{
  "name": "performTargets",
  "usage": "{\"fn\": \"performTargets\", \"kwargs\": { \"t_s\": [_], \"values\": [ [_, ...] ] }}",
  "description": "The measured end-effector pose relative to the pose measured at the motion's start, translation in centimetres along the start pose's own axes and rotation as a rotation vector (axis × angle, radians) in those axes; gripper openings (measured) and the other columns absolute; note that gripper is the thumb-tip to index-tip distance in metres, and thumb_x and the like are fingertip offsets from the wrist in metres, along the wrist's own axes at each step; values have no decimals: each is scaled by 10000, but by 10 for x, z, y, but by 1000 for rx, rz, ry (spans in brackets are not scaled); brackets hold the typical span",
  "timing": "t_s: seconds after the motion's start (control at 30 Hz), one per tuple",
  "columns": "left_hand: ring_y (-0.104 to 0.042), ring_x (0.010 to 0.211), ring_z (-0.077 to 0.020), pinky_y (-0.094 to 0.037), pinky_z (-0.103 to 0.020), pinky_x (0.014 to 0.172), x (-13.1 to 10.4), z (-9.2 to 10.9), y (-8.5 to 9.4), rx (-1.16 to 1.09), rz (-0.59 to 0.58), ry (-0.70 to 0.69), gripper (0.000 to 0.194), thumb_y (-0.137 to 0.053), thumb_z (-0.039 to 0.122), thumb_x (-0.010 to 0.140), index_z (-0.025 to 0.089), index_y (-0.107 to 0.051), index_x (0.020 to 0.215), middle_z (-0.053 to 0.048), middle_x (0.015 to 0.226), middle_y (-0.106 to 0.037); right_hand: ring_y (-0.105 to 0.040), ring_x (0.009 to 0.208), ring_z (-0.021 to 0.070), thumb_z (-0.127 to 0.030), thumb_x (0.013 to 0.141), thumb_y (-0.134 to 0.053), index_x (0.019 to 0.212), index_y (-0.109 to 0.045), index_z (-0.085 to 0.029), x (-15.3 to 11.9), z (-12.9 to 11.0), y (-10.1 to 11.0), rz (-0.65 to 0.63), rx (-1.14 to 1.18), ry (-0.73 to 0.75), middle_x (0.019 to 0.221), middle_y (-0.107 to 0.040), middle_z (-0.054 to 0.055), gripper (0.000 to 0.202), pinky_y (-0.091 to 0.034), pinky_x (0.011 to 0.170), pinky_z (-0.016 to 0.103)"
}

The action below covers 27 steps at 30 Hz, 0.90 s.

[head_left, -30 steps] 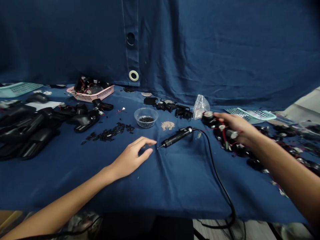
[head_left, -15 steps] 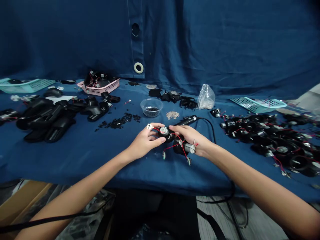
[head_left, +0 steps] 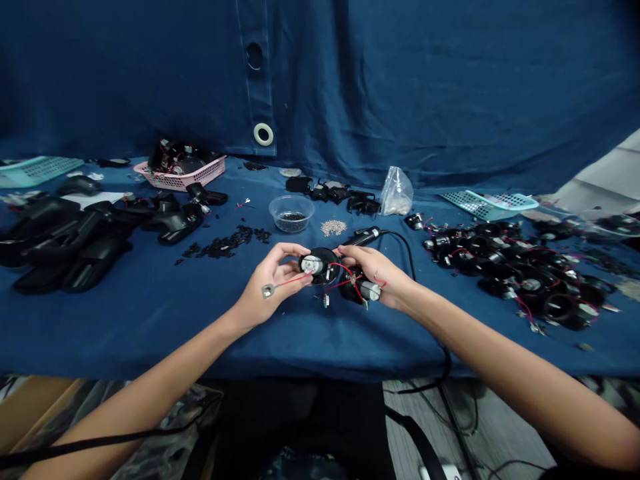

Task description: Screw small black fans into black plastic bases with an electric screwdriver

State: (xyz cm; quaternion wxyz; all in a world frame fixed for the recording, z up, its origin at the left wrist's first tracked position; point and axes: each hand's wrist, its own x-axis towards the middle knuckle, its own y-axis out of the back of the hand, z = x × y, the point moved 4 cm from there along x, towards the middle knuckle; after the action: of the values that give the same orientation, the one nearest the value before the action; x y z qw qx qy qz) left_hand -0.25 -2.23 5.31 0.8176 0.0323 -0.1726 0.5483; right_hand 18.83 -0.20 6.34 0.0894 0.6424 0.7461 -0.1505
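Observation:
My left hand grips a round black housing with a silver motor on its face. From that motor a red wire runs to a small metal tab, which hangs over my left fingers. My right hand is closed around a second black motor housing, whose silver motor points right. Red wires join or cross between the two housings; which, I cannot tell. A small connector dangles below them. Just behind my right fingers lies a black corded electric screwdriver.
Behind my hands stand a clear bowl of small black screws, a pile of silver screws and a plastic bag. Black shells and a pink basket lie left. Motor housings and a teal basket lie right.
The left housing has turned so its motor face shows more fully, and its wire tab has swung down to the left. My view has shifted slightly right.

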Motion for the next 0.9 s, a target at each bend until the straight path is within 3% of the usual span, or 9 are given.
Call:
{"fn": "performTargets", "kwargs": {
  "t_s": [0.1, 0.23, 0.4, 0.6, 0.77, 0.9],
  "values": [
    [-622, 890, -135, -539, -254, 800, -4, 1, -4, -39, -52, 44, 345, -702, 208, 828, 201, -540, 1133, -40, 1033, -604, -591, 513, 108, -339, 823, -617, 927, -646, -165, 0, -3, 5, 55, 16, 23, 756, -643, 23, 204, -482, 457, 225],
    [-622, 918, -149, -535, -285, 842, -13, -1, -5, -58, -75, 78, 362, -728, 217, 808, 195, -542, 1119, -49, 1038, -610, -577, 452, 140, -369, 831, -591, 964, -630, -187, 2, -7, 11, 105, 73, 17, 713, -635, 21, 229, -452, 378, 268],
    [-626, 934, -148, -526, -267, 842, -21, -8, -4, -59, -75, 126, 405, -754, 218, 785, 196, -532, 1123, -50, 1055, -602, -550, 459, 100, -338, 821, -603, 913, -634, -178, 10, -12, 21, 219, 129, 44, 681, -636, 11, 187, -436, 413, 223],
    [-622, 938, -141, -510, -262, 863, -24, -11, -8, -60, -95, 184, 387, -727, 242, 820, 190, -511, 1137, -57, 1032, -611, -473, 408, 74, -408, 872, -564, 912, -647, -188, 9, -15, 23, 222, 139, -18, 612, -605, -23, 239, -285, 358, 197],
    [-629, 950, -157, -522, -278, 863, -24, -13, -8, -14, -81, 194, 380, -720, 254, 813, 196, -511, 1125, -52, 1024, -621, -589, 572, 100, -316, 907, -527, 845, -617, -168, 6, -20, 21, 188, 289, -74, 692, -651, -1, 184, -470, 527, 224],
    [-634, 947, -170, -549, -295, 832, -27, -18, 2, 14, -29, 171, 364, -704, 262, 818, 201, -520, 1126, -47, 1034, -621, -592, 623, 131, -282, 856, -510, 844, -599, -163, 16, -23, 41, 164, 386, -43, 705, -641, 23, 149, -528, 602, 283]
  ]
}}
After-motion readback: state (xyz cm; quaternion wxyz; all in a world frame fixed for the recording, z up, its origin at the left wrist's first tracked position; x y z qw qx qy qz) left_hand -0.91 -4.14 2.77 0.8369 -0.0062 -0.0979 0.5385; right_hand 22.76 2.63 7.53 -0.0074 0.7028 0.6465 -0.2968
